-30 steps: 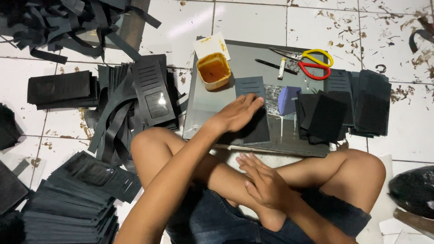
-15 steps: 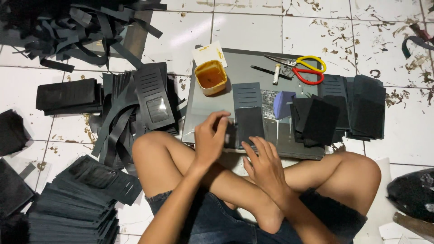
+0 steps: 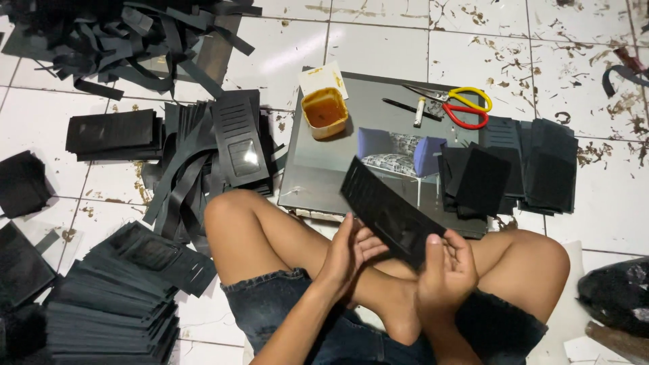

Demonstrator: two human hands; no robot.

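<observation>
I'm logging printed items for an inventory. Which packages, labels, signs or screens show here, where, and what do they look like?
Tub: top left of the board, small, squarish, yellow, amber inside.
Lid: behind the tub, white, stained.
Board: before the knees, grey, printed with a blue chair picture.
No screens or signs.

A flat board (image 3: 318, 169) lies on the floor just beyond the crossed legs. On it, a tub (image 3: 325, 112) stands far left, scissors (image 3: 463, 106) far right, and stacked panels (image 3: 507, 169) along the right edge. Left of the board lie strips (image 3: 182, 182); a panel stack (image 3: 115, 297) sits near left.
</observation>
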